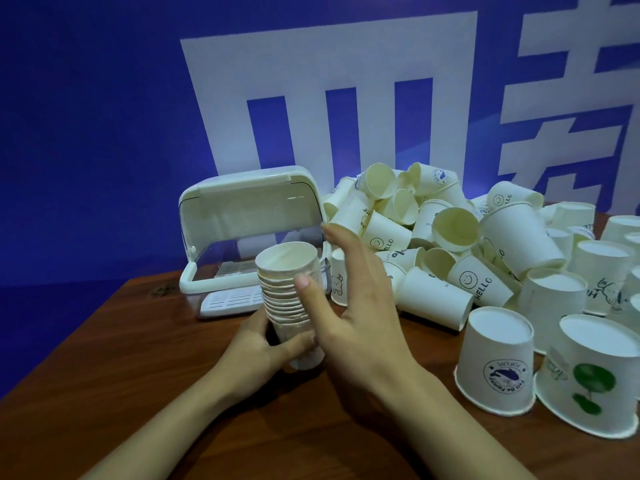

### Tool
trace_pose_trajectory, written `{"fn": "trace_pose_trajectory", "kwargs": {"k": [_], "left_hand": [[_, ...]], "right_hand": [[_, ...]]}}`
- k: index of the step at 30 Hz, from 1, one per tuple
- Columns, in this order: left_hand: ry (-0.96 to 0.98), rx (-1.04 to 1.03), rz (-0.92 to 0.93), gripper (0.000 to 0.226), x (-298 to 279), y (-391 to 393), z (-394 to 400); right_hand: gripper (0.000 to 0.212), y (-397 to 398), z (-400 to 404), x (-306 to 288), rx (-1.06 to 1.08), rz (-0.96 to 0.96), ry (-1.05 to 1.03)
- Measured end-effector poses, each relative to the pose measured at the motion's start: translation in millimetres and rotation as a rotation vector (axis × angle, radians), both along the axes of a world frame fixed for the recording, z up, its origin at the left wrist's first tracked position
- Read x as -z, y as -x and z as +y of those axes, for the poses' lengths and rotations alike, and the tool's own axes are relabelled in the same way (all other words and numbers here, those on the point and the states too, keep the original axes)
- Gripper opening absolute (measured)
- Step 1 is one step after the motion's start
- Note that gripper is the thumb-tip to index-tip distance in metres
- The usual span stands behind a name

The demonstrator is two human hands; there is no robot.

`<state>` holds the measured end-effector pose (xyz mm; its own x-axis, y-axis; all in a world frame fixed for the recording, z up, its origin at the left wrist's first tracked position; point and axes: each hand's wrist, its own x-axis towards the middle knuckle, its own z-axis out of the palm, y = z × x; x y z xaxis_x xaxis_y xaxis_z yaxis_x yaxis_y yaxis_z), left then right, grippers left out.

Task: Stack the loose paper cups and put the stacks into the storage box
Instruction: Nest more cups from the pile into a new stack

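A stack of several white paper cups stands upright on the brown table, mouth up. My left hand grips the stack's lower part. My right hand is beside the stack on the right, fingers straight and spread, its thumb touching the rims; it holds nothing. Behind the stack sits the white storage box with its lid swung up and a slotted tray inside. A big pile of loose paper cups lies to the right of the box.
Upturned cups stand at the right, one with a whale print and one with a green print. The wooden table ends at its left edge near the box. A blue wall with white characters rises behind.
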<state>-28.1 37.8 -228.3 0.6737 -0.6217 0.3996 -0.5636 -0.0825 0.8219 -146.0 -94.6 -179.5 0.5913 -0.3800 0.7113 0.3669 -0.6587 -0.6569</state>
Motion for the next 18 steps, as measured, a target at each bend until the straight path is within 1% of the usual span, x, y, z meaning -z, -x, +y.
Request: {"fn": "trace_pose_trajectory", "kwargs": {"k": [2,5,7,8,10,11,12,13,14,15,16,17,18], "left_hand": [[0.001,-0.012,0.010,0.054,2,-3,0],[0.012,-0.011,0.022,0.061,3,-6,3],[0.006,-0.005,0.012,0.061,3,-5,3],[0.004,0.002,0.013,0.060,2,-4,2],[-0.001,0.021,0.029,0.060,0,-3,1],[-0.014,0.027,0.031,0.062,-2,-3,1],[-0.028,0.027,0.031,0.063,-4,-3,1],[-0.036,0.025,0.032,0.065,-5,-2,1],[-0.039,0.021,0.035,0.066,-5,-2,2],[-0.044,0.017,0.036,0.067,-5,-2,3],[-0.050,0.013,0.036,0.068,-5,-2,3],[-0.055,0.010,0.035,0.068,-4,-2,3],[-0.059,0.007,0.034,0.069,-4,-1,3]], "right_hand": [[0.054,-1,2,2,-0.027,0.061,0.085],[0.056,4,1,2,-0.029,0.243,0.240],[0.064,15,-2,-3,-0.011,0.337,0.344],[0.068,25,-5,-7,0.010,0.354,0.379],[0.074,46,-14,-16,0.154,0.307,0.443],[0.075,57,-19,-22,0.281,0.297,0.484],[0.077,69,-26,-28,0.414,0.341,0.522],[0.081,80,-34,-33,0.521,0.460,0.551],[0.086,90,-41,-38,0.592,0.643,0.564],[0.091,99,-49,-40,0.642,0.835,0.576],[0.094,104,-54,-42,0.676,0.982,0.601],[0.091,107,-57,-41,0.693,1.067,0.639],[0.081,108,-59,-41,0.689,1.091,0.684]]}}
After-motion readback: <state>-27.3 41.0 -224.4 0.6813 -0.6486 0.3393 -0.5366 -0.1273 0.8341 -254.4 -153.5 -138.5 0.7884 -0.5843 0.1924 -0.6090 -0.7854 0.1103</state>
